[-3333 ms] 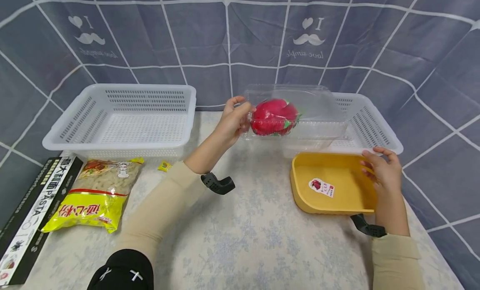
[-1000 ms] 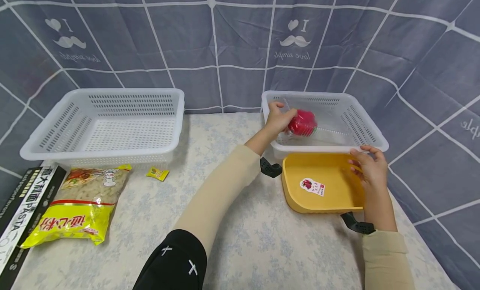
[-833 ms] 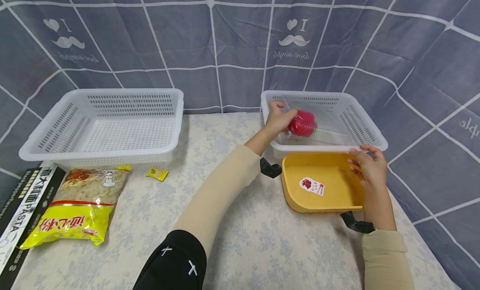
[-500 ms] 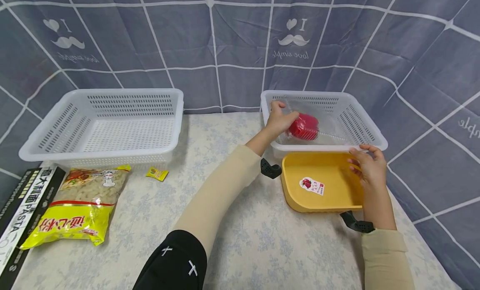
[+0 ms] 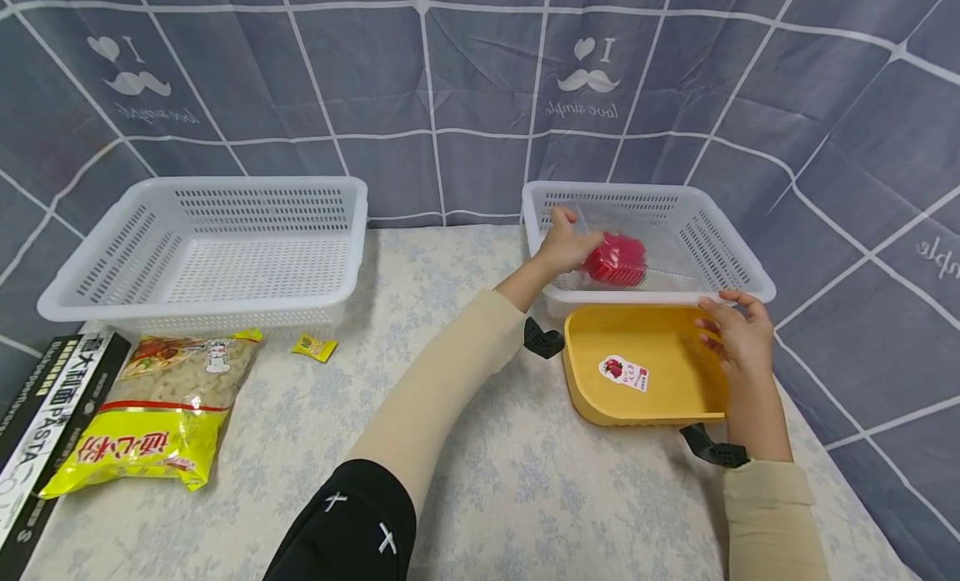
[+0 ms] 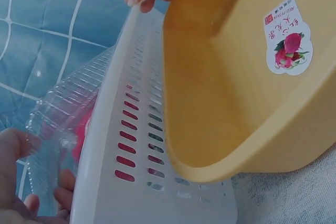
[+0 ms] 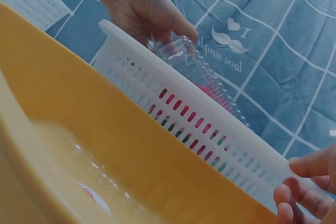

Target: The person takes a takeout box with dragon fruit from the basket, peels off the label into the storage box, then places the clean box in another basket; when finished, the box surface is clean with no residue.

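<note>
My left hand [image 5: 566,245] is at the left end of the right-hand white basket [image 5: 750,268]. Its thumb and fingers grip one end of a clear plastic clamshell box [image 6: 86,80], which sits at least partly inside that basket. A red dragon fruit [image 5: 617,260] shows through the plastic, and its red and green also appear through the basket's slots in both wrist views. My right hand [image 5: 738,335] holds the basket's front rim near the right corner with fingertips and thumb. Below that hand lies the yellow tub [image 5: 645,335], bearing a dragon fruit sticker [image 5: 624,373].
Another white slotted basket [image 5: 202,306] stands at the back left. In front of it are a yellow food bag [image 5: 153,406], a black-and-white pasta box [image 5: 52,431] and a small yellow packet [image 5: 314,348]. A grey checked curtain [image 5: 480,89] hangs behind.
My left hand has carried the clamshell box with the dragon fruit from above the table into the right basket, then shifted it slightly right and down. My right hand stays at the rim.
</note>
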Tool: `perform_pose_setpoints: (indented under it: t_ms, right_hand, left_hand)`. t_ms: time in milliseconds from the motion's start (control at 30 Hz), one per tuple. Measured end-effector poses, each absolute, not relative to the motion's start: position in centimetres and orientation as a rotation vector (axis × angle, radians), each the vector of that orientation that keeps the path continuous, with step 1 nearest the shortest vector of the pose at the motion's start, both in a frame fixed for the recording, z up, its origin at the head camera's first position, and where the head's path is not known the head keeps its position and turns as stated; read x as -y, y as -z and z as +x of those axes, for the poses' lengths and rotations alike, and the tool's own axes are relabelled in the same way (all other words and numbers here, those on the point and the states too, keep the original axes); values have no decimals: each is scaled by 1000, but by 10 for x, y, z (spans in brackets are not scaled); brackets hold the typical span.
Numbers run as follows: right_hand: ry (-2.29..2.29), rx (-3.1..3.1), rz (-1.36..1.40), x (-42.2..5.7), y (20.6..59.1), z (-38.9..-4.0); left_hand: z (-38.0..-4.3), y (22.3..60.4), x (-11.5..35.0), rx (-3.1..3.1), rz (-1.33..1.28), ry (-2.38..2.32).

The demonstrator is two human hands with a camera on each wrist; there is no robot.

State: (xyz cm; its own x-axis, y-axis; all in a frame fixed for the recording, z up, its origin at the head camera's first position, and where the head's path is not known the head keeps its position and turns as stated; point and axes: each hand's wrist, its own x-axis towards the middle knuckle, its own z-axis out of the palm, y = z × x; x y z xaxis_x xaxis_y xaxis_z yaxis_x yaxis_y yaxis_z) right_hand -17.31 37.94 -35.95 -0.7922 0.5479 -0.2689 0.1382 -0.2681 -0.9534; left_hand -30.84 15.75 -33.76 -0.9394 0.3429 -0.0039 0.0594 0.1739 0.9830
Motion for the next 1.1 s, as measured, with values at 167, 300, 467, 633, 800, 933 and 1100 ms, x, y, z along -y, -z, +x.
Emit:
perform_pose_setpoints:
  t_ms: [167,300,467,633,800,933,1100]
  right_hand:
    - [-2140,1704,-842,-379,359,-173]
    - [-2145,1701,-833,-380,361,-174]
    - [-2133,1711,-836,-380,363,-175]
    - [-2120,1713,-834,-379,363,-176]
    - [-2121,1711,-835,-379,363,-177]
    - [-2134,1707,-819,-379,362,-176]
    - [-2134,1708,-799,-379,363,-176]
  left_hand:
    - [-306,337,-157,-2241,405,-1797]
    - [-304,335,-158,-2334,401,-1673]
    - [-305,334,-160,-2383,364,-1548]
    - [-309,334,-161,-2350,316,-1502]
    - [-312,333,-160,-2300,282,-1507]
    - [-312,332,-157,-2241,288,-1567]
    - [-313,333,-157,-2153,275,-1648]
